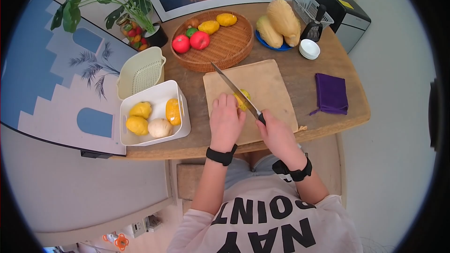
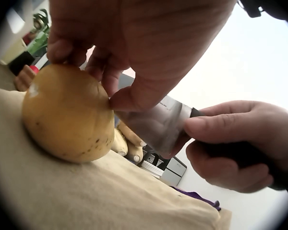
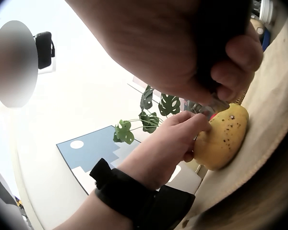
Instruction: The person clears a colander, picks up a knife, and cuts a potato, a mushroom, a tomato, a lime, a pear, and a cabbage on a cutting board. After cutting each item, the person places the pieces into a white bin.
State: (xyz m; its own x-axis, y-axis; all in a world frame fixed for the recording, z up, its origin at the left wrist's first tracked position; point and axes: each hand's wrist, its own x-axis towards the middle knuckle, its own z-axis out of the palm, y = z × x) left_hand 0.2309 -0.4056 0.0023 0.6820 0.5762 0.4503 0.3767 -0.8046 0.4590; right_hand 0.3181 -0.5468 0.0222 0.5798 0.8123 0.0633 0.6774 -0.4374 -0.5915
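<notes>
One yellow fruit [image 2: 69, 115] on mat [image 1: 274, 82]; left hand [image 1: 226, 121] pinches it, right hand [image 1: 279, 136] grips knife [image 1: 231, 84], blade by fruit, contact unclear. Likely lining up a cut; next move probably calls for steady downward pressure, left hand clear.

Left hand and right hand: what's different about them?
The left hand holds the yellow mango, while the right hand grips the knife. In the left wrist view, the left hand is over the mango, but the right hand is off to one side. Behind each is a black wristband.
</notes>
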